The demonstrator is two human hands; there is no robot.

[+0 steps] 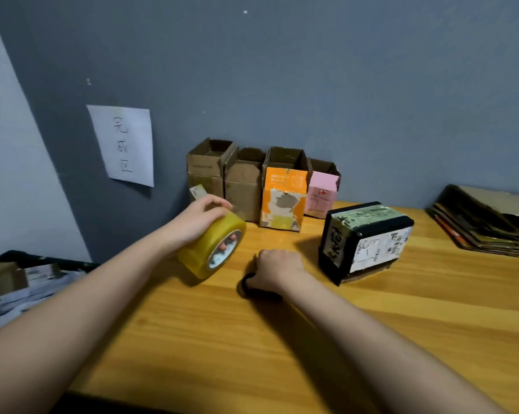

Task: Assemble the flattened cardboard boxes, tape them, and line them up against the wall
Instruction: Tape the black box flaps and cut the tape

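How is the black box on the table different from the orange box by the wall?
The black box lies taped shut, apart from the row; the orange box stands upright in the row, its top flaps open. The black box carries a white label; the orange box's print is torn. Both rest on the wooden table.

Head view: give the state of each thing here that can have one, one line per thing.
Tape roll: gripped by left hand, lifted.
Right hand: closed on a dark object, unidentifiable.
Black box: taped shut, on its side, away from wall.
Four boxes: upright, tops open, against wall.
Flattened cardboard: stacked, unassembled.
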